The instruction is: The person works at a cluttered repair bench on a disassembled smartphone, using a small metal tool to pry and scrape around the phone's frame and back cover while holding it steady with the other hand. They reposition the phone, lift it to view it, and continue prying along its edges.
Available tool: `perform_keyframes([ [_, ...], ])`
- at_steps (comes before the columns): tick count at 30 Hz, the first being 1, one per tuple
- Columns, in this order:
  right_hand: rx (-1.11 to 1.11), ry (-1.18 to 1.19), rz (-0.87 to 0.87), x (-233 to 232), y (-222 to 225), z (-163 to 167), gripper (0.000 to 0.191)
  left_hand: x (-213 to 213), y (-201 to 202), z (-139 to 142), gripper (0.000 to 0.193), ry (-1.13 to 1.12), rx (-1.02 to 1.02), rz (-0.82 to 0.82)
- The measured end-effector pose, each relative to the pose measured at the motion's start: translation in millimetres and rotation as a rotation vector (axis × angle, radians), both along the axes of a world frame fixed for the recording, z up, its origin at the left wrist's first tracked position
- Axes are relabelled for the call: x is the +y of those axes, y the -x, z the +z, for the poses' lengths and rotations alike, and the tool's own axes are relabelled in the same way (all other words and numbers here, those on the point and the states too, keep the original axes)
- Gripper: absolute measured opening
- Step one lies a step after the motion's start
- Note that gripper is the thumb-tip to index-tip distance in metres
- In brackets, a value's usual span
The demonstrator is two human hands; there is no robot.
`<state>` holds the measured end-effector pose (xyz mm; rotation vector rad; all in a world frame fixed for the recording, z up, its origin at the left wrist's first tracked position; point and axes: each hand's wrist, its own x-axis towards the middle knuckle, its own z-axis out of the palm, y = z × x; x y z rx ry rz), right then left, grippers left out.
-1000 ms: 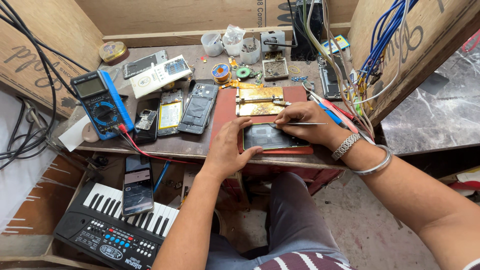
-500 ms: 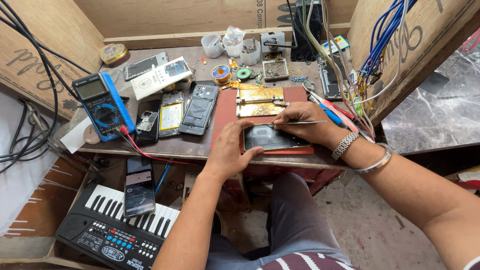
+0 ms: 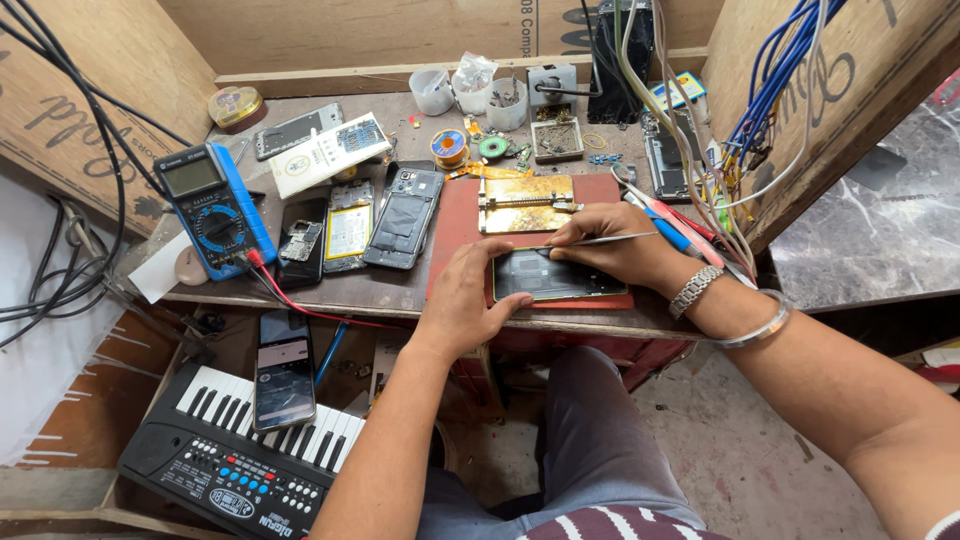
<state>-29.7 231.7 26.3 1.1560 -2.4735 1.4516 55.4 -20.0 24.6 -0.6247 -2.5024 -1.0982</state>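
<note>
An opened dark phone [image 3: 560,276] lies back-up on a red mat [image 3: 455,225] at the bench's front edge. My left hand [image 3: 462,300] presses on the phone's left end and holds it down. My right hand [image 3: 610,240] rests on the phone's upper right side and grips thin metal tweezers [image 3: 590,240], whose tip points left over the phone's top edge. A brass-coloured clamp fixture [image 3: 525,203] sits on the mat just behind the phone.
Several dismantled phones [image 3: 375,220] and a blue multimeter [image 3: 212,205] with a red lead lie left of the mat. Small cups [image 3: 470,95], solder spools and parts sit at the back. Blue and white wires [image 3: 740,150] hang at right. A toy keyboard [image 3: 250,455] with a phone on it sits below.
Both hands stay on the phone; the right hand and tweezers have shifted only slightly. Nothing else moved.
</note>
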Motion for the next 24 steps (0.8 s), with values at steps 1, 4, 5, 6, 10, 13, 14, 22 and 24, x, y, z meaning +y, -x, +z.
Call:
perform_keyframes([
  [1, -0.063, 0.028, 0.010, 1.2, 0.8, 0.2, 0.011, -0.9, -0.3, -0.3, 0.065, -0.002, -0.006, 0.000],
  [4, -0.186, 0.071, 0.011, 4.1, 2.3, 0.6, 0.011, -2.5, -0.6, -1.2, 0.064, 0.000, -0.013, 0.011],
  [5, -0.182, 0.058, -0.006, 4.9, 2.0, -0.1, 0.011, -2.7, -0.6, -1.6, 0.065, 0.000, -0.015, 0.012],
  [6, -0.180, 0.047, -0.024, 5.5, 1.4, -1.0, 0.011, -3.1, -0.7, -1.9, 0.065, 0.001, -0.017, 0.012],
  [10, -0.204, 0.155, -0.030, 7.5, 1.0, -1.0, 0.011, -3.6, 0.2, -2.9, 0.065, 0.004, -0.013, 0.014],
  [13, -0.084, 0.094, -0.022, 6.8, 0.2, 0.9, 0.011, -4.7, 0.5, -4.4, 0.065, 0.008, -0.001, 0.019],
  [14, 0.000, 0.045, -0.005, 6.3, 0.1, 1.4, 0.012, -5.1, 0.7, -4.9, 0.065, 0.009, -0.003, 0.018],
  [22, 0.031, -0.030, -0.037, 2.9, 0.6, -0.4, 0.011, -4.7, 2.5, -5.9, 0.064, 0.010, 0.005, 0.013],
  [24, 0.032, -0.044, -0.051, 2.9, 1.7, -1.7, 0.011, -4.8, 2.8, -5.6, 0.064, 0.011, 0.008, 0.017],
])
